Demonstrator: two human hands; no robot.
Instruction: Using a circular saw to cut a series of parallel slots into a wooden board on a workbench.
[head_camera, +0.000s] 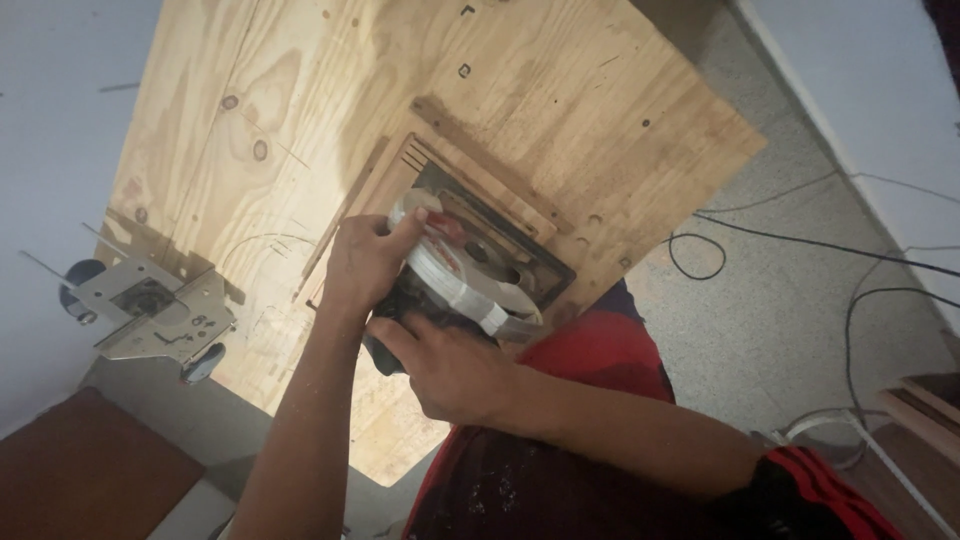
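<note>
Both hands grip the circular saw (470, 270) on the plywood tabletop (300, 120) — left hand (365, 262) on its guard, right hand (450, 372) closed round the body — fingers near the blade could get cut

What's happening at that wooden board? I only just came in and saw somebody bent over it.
A person is holding a circular saw with both hands on a plywood board. The left hand grips the top of the saw by its guard, and the right hand holds its dark body from below. The saw's base sits in a rectangular recess in the board. A metal router base lies at the board's left edge, and black cables run across the floor.
</note>
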